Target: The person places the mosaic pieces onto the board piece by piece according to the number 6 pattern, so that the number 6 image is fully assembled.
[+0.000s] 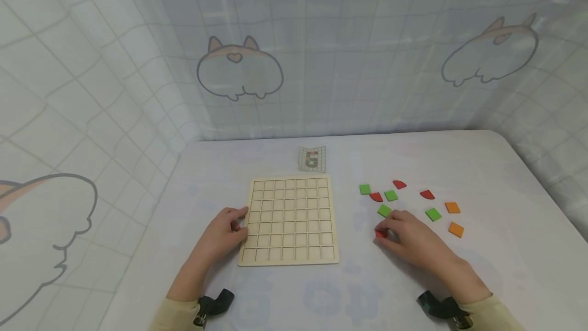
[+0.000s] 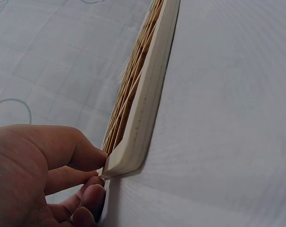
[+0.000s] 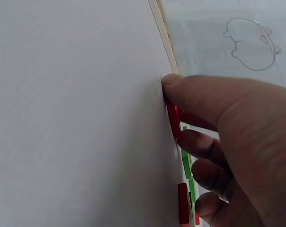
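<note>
— In the head view, where is the board (image 1: 288,215)?
— It lies left of the red piece (image 1: 380,234), and the left hand (image 1: 225,231) holds its left edge. One green piece (image 1: 384,211) is just at the far side of the right hand (image 1: 412,236); a careless finger could perhaps push it.
— And the left wrist view?
— Bent fingers hold the board. Too strong pressing might slide it.
— The right wrist view?
— Thumb and finger pinch the red piece; being thin, it could slip.

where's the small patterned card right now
In the head view, the small patterned card lies just beyond the far edge of the wooden board, near its right corner and left of the coloured pieces.
</note>
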Motion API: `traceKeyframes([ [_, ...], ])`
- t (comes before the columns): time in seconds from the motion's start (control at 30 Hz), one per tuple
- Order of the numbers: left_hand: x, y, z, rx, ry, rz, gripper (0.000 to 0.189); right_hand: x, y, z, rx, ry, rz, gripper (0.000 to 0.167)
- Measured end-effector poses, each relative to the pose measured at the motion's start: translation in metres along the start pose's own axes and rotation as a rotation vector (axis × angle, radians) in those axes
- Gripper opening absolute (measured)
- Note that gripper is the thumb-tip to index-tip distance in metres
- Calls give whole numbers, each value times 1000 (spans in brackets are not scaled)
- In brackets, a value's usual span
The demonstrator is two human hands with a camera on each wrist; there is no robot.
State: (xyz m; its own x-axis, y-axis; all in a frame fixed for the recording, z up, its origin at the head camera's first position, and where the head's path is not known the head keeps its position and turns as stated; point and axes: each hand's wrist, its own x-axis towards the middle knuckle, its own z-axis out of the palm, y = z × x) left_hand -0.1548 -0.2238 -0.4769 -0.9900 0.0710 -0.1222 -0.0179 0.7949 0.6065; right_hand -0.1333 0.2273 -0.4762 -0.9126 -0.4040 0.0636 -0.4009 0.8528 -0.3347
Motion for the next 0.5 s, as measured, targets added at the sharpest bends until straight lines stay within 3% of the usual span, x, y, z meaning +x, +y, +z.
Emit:
traceKeyframes([
  [0.27, -1, 1, 0, -1, 2, -6, 56, -4, 1, -1, 64, -22, -101, 28],
  [0.5, -2, 2, -1, 10, 7, -13, 57, -4, 4, 0, 94, -6, -109, 33],
])
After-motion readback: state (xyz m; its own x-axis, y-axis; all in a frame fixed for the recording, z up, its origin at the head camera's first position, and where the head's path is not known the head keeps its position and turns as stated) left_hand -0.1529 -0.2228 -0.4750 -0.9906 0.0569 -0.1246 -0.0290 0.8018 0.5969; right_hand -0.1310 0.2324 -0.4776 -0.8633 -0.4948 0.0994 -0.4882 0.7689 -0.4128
